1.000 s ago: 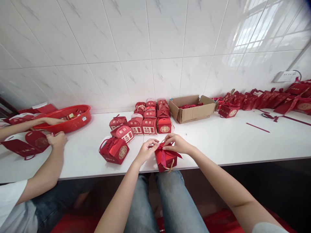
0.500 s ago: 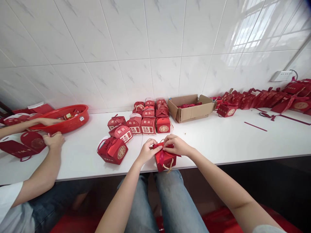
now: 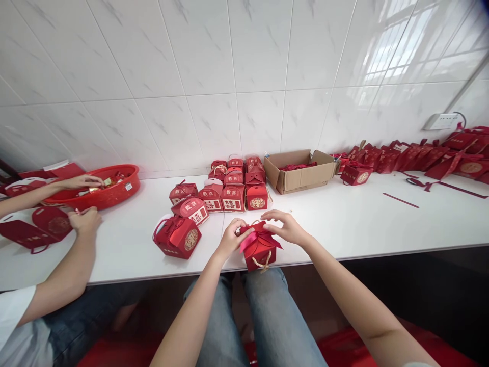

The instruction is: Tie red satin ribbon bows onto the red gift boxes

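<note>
A small red gift box (image 3: 259, 256) stands at the table's front edge, straight before me. Across its top lies a pink-red satin ribbon (image 3: 272, 241), its tails spread to both sides, and a beige rope handle (image 3: 263, 262) hangs on the near side. My left hand (image 3: 232, 237) is closed at the box's left, with the ribbon pinched between thumb and fingers. At the upper right of the box hovers my right hand (image 3: 284, 228), fingers apart and thumb close to the ribbon; whether it touches is hard to tell.
Several finished-looking red boxes (image 3: 233, 191) cluster behind, with another box (image 3: 178, 237) at left. A cardboard carton (image 3: 301, 178) holds red material. More red boxes (image 3: 389, 158) and loose ribbon (image 3: 401, 200) lie right. At left, a co-worker's hand (image 3: 86, 182) is over a red basin (image 3: 132, 178).
My right hand has let go of the ribbon and drawn back to the right, fingers opening. The ribbon's tails now spread sideways. The co-worker's far hand has risen from the basin.
</note>
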Demonstrator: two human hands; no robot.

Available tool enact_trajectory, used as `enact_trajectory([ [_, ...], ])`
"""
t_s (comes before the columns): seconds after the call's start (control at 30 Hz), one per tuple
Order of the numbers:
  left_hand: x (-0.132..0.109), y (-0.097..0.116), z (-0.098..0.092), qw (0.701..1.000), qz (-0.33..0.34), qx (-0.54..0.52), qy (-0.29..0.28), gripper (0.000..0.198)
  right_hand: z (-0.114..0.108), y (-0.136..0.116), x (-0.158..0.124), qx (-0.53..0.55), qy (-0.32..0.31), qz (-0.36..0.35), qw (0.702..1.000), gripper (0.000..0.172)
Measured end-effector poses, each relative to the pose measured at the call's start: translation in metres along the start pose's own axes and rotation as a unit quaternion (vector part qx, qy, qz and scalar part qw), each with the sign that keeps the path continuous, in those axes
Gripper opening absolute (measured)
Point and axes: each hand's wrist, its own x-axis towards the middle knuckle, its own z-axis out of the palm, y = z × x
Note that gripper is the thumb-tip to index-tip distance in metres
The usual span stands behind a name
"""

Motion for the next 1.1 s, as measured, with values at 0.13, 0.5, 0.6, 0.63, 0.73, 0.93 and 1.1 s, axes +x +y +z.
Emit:
enact_trajectory([
  [0.13, -0.003, 0.007, -0.003, 1.0, -0.009, -0.017, -0.009, 0.027, -0.006, 0.007, -0.011, 0.073, -0.007, 0.13, 0.989, 0.035],
  [0.5, -0.011, 0.014, -0.007, 0.998, -0.037, -0.025, -0.054, 0.036, -0.001, -0.002, -0.011, 0.238, -0.001, 0.137, 0.962, 0.023],
  [0.6, -0.012, 0.019, -0.004, 0.993, -0.067, -0.075, -0.058, 0.037, 0.003, -0.006, -0.009, 0.264, 0.002, 0.114, 0.958, 0.02],
  [0.63, -0.012, 0.021, -0.002, 0.992, -0.077, -0.092, -0.051, 0.034, 0.004, -0.007, -0.008, 0.271, 0.005, 0.107, 0.957, 0.019],
  [0.73, -0.011, 0.025, 0.003, 0.989, -0.094, -0.112, -0.021, 0.03, 0.008, -0.008, -0.008, 0.267, 0.014, 0.093, 0.959, 0.017],
  [0.93, -0.009, 0.022, 0.005, 0.993, -0.094, -0.078, -0.006, 0.034, 0.012, 0.0, -0.01, 0.167, 0.031, 0.072, 0.983, 0.012],
  [1.1, -0.01, 0.018, 0.008, 0.982, -0.114, -0.151, 0.003, 0.038, 0.014, 0.007, -0.014, 0.1, 0.067, 0.067, 0.99, 0.018],
])
